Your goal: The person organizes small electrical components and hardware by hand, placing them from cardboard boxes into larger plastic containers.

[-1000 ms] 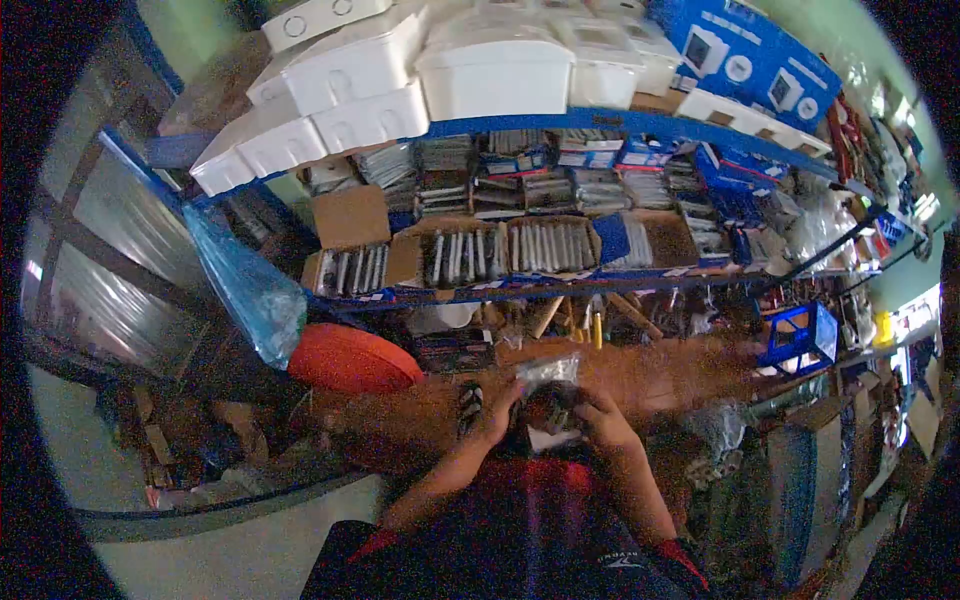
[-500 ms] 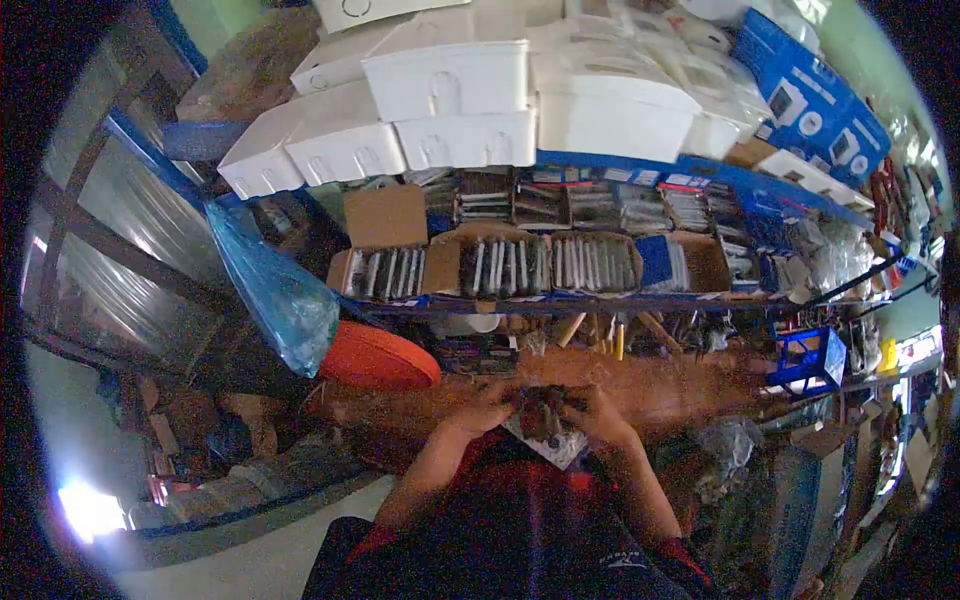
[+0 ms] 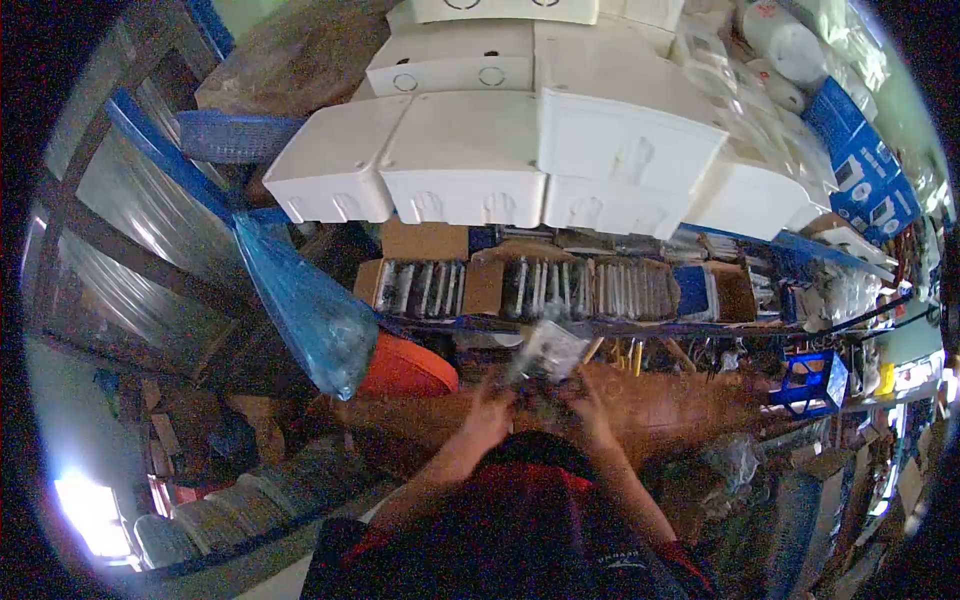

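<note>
Before my chest, over the brown tabletop (image 3: 690, 395), both hands grip a small pale square plate-like piece (image 3: 552, 350) with a dark lower part. It is tilted up and blurred. My left hand (image 3: 488, 415) is closed at its lower left side. On the lower right side, my right hand (image 3: 597, 405) is closed around the darker part. Fingers and shadow hide much of what lies between the hands.
Behind the table, open cardboard boxes (image 3: 485, 285) of flat packed items line a shelf, with large white plastic boxes (image 3: 460, 150) stacked above. A blue plastic bag (image 3: 300, 310) hangs beside a red-orange rounded object (image 3: 408, 368). A blue stool-like frame (image 3: 812, 383) stands right.
The pale plate has been lifted and turned up, from low near my chest to in front of the shelf. Both hands still hold it. My view has tipped upward and left.
</note>
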`<state>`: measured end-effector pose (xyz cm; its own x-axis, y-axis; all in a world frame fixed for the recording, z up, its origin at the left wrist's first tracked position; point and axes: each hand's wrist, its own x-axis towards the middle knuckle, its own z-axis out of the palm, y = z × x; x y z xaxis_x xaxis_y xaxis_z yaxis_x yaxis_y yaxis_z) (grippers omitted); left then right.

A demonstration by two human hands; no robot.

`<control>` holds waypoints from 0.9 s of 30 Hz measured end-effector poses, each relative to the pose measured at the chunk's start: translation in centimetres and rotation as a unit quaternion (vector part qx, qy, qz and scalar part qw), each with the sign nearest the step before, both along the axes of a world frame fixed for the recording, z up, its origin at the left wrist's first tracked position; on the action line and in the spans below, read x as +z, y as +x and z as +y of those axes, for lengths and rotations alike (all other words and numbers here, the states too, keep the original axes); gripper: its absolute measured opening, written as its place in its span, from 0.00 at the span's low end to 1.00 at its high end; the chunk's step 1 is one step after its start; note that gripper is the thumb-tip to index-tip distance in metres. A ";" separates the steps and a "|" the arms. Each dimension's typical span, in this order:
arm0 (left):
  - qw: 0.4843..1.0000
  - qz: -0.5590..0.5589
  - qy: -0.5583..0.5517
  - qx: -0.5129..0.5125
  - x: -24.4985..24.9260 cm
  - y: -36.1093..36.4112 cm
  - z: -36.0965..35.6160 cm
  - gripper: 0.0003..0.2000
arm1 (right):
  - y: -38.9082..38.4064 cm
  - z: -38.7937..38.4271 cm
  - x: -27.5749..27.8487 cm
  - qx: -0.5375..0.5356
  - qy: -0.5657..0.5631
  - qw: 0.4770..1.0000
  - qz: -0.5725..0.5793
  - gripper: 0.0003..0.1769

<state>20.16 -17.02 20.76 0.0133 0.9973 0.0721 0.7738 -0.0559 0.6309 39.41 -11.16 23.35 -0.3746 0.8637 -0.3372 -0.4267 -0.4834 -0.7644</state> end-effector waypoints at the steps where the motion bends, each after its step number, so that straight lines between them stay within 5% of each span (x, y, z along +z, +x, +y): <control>1: 1.000 0.015 0.009 -0.011 -0.3 0.5 0.0 0.21 | -1.4 -0.2 -1.5 0.007 0.046 0.993 -0.108 0.32; 4: 0.997 0.058 0.037 -0.043 -1.1 1.0 0.4 0.20 | -1.5 1.5 -3.4 0.096 0.289 0.912 -0.274 0.25; 5: 0.963 -0.268 -0.043 -0.002 -1.9 0.4 0.8 0.21 | -1.2 2.1 -3.8 0.130 0.372 0.853 -0.341 0.23; 6: 0.816 -0.563 -0.120 0.039 -2.0 -0.3 1.3 0.21 | -1.2 2.1 -4.3 0.110 0.343 0.876 -0.322 0.18; 7: 0.575 -0.793 -0.185 0.077 -2.0 -0.9 1.5 0.22 | -1.2 1.9 -4.8 0.091 0.312 0.896 -0.302 0.14; 8: 0.569 -0.791 -0.209 0.084 -1.7 -1.3 1.6 0.23 | -1.3 1.8 -5.1 0.071 0.282 0.914 -0.281 0.11; 11: 0.582 -0.779 -0.217 0.086 -3.8 -2.7 1.6 0.23 | -2.9 1.8 -4.2 0.035 0.282 0.914 -0.291 0.08; 14: 0.635 -0.727 -0.238 0.108 -5.6 -3.3 2.0 0.21 | -5.1 2.1 -2.2 -0.033 0.105 0.942 -0.316 0.09; 17: 0.742 -0.617 -0.237 0.108 -5.8 -4.2 3.2 0.23 | -4.7 1.9 -9.1 -0.102 0.106 0.967 -0.209 0.10; 19: 0.706 -0.576 -0.356 0.208 -9.1 -8.6 4.7 0.19 | -4.9 2.0 -7.6 -0.088 0.153 0.945 -0.275 0.14; 21: 0.862 -0.344 -0.297 0.226 -9.6 -13.2 7.6 0.15 | -4.8 2.3 -5.7 -0.049 0.194 0.916 -0.347 0.18; 22: 0.967 -0.104 -0.156 0.174 -9.1 -15.3 9.3 0.13 | -4.7 2.5 -5.4 -0.033 0.202 0.911 -0.358 0.18; 24: 0.940 -0.200 0.054 0.270 -16.7 -20.1 10.5 0.13 | -4.9 2.6 -4.8 -0.021 0.207 0.911 -0.356 0.18; 27: 0.924 0.078 0.055 0.371 -16.0 -21.6 12.6 0.15 | -6.0 3.3 -4.3 -0.008 0.184 0.938 -0.293 0.16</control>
<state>-1.49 -4.43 4.72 -0.6521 0.7232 0.2274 0.7056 0.4692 0.5310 33.38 -7.86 19.08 -0.2052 0.9657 -0.1590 0.1133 -0.1379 -0.9839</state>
